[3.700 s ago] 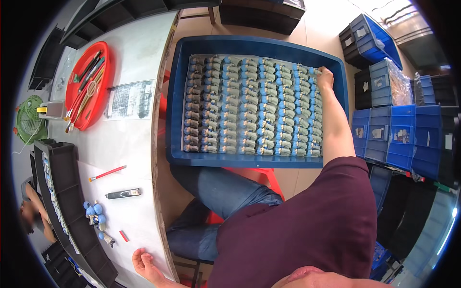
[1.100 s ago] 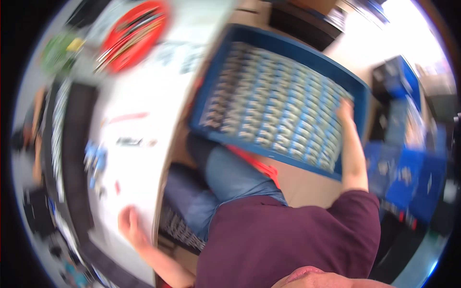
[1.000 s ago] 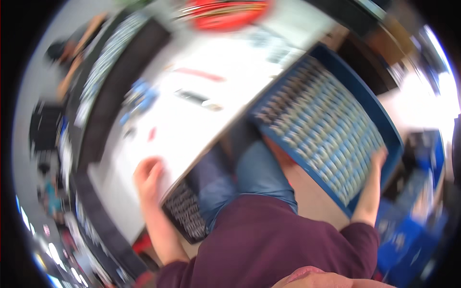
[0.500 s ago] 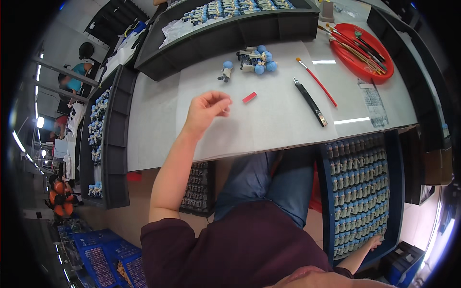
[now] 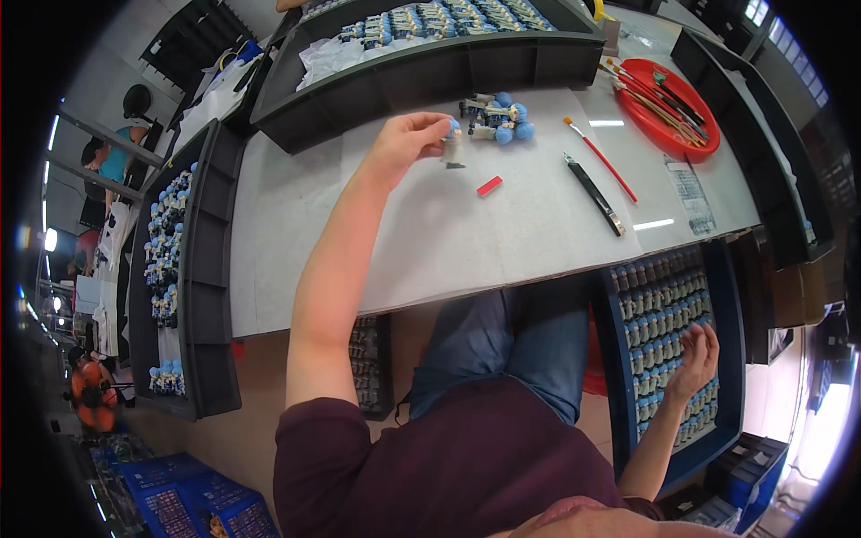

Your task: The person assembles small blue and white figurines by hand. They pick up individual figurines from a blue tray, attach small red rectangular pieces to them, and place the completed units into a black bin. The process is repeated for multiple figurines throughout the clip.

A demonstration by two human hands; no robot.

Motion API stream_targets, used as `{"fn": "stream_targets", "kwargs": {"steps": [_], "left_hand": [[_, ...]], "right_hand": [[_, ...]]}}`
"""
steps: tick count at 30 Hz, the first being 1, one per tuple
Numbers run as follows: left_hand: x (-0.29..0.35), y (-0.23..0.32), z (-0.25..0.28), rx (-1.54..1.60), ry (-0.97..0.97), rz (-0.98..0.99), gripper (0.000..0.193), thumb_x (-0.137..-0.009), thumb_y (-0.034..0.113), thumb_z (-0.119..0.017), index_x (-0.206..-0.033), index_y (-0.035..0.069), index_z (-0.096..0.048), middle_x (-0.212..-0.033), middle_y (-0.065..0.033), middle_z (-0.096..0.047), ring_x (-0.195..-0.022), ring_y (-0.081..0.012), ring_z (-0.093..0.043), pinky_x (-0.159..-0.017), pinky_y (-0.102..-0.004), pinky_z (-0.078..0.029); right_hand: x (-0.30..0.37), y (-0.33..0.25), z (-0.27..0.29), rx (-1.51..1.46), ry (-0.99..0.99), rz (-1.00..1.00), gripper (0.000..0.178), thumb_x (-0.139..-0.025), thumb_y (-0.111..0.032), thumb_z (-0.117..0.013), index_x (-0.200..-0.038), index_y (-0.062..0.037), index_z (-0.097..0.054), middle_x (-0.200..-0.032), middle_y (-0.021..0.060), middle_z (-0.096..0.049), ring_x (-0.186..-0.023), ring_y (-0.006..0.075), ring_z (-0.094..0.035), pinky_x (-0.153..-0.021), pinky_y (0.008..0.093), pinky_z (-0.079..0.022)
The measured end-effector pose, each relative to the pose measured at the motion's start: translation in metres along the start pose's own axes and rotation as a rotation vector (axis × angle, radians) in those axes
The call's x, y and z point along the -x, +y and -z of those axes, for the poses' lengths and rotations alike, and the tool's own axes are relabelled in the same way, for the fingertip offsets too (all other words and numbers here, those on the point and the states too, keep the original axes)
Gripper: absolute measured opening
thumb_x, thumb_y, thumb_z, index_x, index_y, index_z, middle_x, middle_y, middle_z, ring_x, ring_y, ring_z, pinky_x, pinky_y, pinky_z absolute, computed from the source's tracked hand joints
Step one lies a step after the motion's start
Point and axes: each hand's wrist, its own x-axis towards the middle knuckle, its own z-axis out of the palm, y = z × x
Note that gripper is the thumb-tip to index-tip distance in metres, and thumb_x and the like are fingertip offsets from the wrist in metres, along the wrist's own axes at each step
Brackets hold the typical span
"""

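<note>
Above the white work surface, my left hand (image 5: 408,148) is closed, pinching a small figurine (image 5: 455,154) with a blue head and a pale grey body by its upper part. Just right of it, several blue-headed figurines (image 5: 500,117) lie in a cluster. A small red block (image 5: 490,186) rests nearer to me. My right hand (image 5: 692,366) hovers over a blue tray (image 5: 734,381) beside my legs, with its fingers bent and apart; nothing shows in them. Rows of similar figurines (image 5: 659,350) fill that tray, partly hidden by the hand.
A red-handled brush (image 5: 601,160) and a black pen-like tool (image 5: 592,193) lie at the right. Behind them stands a red dish (image 5: 711,134) of brushes. Dark trays of figurines stand at the back (image 5: 430,79) and left (image 5: 208,260); another dark tray (image 5: 753,152) stands far right.
My left hand has moved forward and right and picked up the lone standing figurine. My right hand has risen from the tray's near end toward its middle. The view has shifted slightly.
</note>
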Motion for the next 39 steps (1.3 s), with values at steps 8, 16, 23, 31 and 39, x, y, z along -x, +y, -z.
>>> {"fn": "stream_targets", "kwargs": {"steps": [8, 16, 23, 31, 39], "left_hand": [[0.124, -0.022, -0.031, 0.567, -0.185, -0.077, 0.030, -0.091, 0.010, -0.050, -0.119, -0.001, -0.052, -0.110, -0.0162, -0.060, -0.101, -0.0221, -0.060, -0.084, -0.0338, -0.051], [0.149, -0.047, -0.015, 0.580, -0.002, -0.025, 0.032, -0.092, 0.014, -0.050, -0.121, 0.001, -0.052, -0.112, -0.0132, -0.060, -0.100, -0.0182, -0.058, -0.088, -0.0332, -0.047], [0.142, -0.063, -0.019, 0.630, 0.069, -0.086, 0.031, -0.091, 0.014, -0.053, -0.118, 0.000, -0.054, -0.108, -0.0140, -0.061, -0.096, -0.0178, -0.059, -0.087, -0.0318, -0.048], [0.141, -0.070, -0.027, 0.485, 0.083, -0.073, 0.032, -0.088, 0.004, -0.055, -0.119, -0.004, -0.052, -0.110, -0.0162, -0.060, -0.100, -0.0191, -0.058, -0.090, -0.0307, -0.047], [0.140, -0.072, -0.028, 0.528, 0.085, -0.186, 0.038, -0.085, -0.004, -0.054, -0.123, -0.002, -0.047, -0.114, -0.0180, -0.057, -0.102, -0.0212, -0.058, -0.090, -0.0320, -0.048]], "right_hand": [[0.084, -0.086, -0.254, -0.565, -0.943, -0.866, 0.042, -0.095, -0.023, -0.043, -0.125, 0.0062, -0.039, -0.109, 0.0231, -0.056, -0.089, 0.0259, -0.062, -0.077, 0.0316, -0.052], [0.109, -0.062, -0.299, -0.276, -0.999, -0.611, 0.040, -0.090, -0.014, -0.055, -0.122, 0.0063, -0.044, -0.100, 0.0159, -0.060, -0.086, 0.0183, -0.063, -0.077, 0.0286, -0.053], [0.113, -0.056, -0.301, -0.205, -0.995, -0.470, 0.039, -0.088, -0.012, -0.059, -0.120, 0.0057, -0.046, -0.101, 0.0127, -0.059, -0.086, 0.0176, -0.062, -0.077, 0.0280, -0.053], [0.115, -0.038, -0.299, -0.133, -0.770, 0.042, 0.057, -0.072, 0.008, -0.069, -0.122, -0.0005, -0.043, -0.112, 0.0126, -0.053, -0.103, 0.0168, -0.053, -0.083, 0.0288, -0.050], [0.113, -0.029, -0.300, -0.042, -0.719, 0.116, 0.066, -0.067, 0.011, -0.069, -0.125, -0.0025, -0.041, -0.114, 0.0109, -0.051, -0.099, 0.0158, -0.054, -0.082, 0.0284, -0.050]]}}
